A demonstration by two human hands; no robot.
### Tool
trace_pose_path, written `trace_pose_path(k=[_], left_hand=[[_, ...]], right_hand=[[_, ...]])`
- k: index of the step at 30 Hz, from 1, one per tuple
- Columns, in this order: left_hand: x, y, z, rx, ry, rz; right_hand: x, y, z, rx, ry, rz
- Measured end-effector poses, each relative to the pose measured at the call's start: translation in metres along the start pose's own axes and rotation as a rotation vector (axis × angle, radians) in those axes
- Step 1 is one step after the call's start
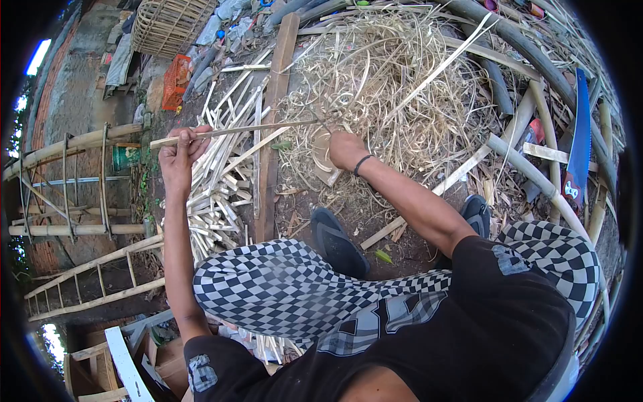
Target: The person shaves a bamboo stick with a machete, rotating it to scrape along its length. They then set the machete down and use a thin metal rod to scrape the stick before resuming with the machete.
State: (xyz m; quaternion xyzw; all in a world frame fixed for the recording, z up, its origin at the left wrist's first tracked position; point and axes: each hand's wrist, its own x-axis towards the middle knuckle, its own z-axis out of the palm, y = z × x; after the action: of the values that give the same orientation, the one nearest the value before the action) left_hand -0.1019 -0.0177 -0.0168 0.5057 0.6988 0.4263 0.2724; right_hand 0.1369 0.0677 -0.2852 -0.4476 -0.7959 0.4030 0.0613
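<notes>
My left hand [179, 155] is closed around one end of a long, thin bamboo strip [251, 128], pinching it between thumb and fingers. The strip runs nearly level to the right, its far end beside my right hand [346, 150]. That hand is a fist, wearing a dark wristband, around what looks like a knife; only a thin dark blade [324, 125] shows where it meets the strip, and the handle is hidden. Beneath my right hand stands a pale wooden block [328, 175]. Curly bamboo shavings [395, 87] lie heaped just beyond it.
Cut bamboo strips [207, 201] are piled at left beside a long wooden plank [269, 154]. A blue handsaw [580, 141] rests at right among bamboo poles [529, 167]. Farther off are an orange crate [176, 82] and a woven basket [171, 27]. Bamboo ladders [94, 278] lie left.
</notes>
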Motion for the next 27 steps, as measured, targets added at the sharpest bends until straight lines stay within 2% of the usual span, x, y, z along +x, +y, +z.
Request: trace_pose_path(k=[1,5,6,8,12,17,19,21,23,25,27], left_hand=[[0.003,0.002,0.003,-0.016,0.072,-0.026],[0.009,0.004,0.01,-0.075,0.189,-0.054],[0.009,0.007,0.012,-0.063,0.201,-0.057],[0.007,0.014,0.018,-0.065,0.197,-0.061],[0.008,0.012,0.014,-0.059,0.213,-0.099],[0.004,-0.008,-0.002,-0.124,0.219,-0.126],[0.005,0.0,0.011,-0.099,0.211,-0.096],[0.004,0.005,0.014,-0.084,0.218,-0.117],[-0.005,0.008,0.013,-0.061,0.131,-0.082],[-0.01,0.007,0.012,-0.076,0.133,-0.083],[-0.007,0.01,0.02,-0.069,0.128,-0.076]], right_hand=[[-0.006,-0.017,-0.01,0.041,0.0,-0.007],[-0.029,-0.086,-0.049,0.245,0.067,-0.308],[-0.033,-0.1,-0.05,0.241,0.065,-0.307],[-0.034,-0.118,-0.052,0.361,0.147,-0.451],[-0.002,-0.103,-0.013,0.427,0.2,-0.316],[-0.001,-0.113,-0.021,0.332,0.254,-0.327],[-0.024,-0.124,-0.05,0.325,0.169,-0.411],[-0.023,-0.125,-0.04,0.312,0.164,-0.43],[-0.004,-0.098,-0.013,0.317,0.189,-0.308],[0.027,-0.047,0.01,0.274,0.131,-0.146],[0.023,-0.037,0.001,0.223,0.13,-0.124]])
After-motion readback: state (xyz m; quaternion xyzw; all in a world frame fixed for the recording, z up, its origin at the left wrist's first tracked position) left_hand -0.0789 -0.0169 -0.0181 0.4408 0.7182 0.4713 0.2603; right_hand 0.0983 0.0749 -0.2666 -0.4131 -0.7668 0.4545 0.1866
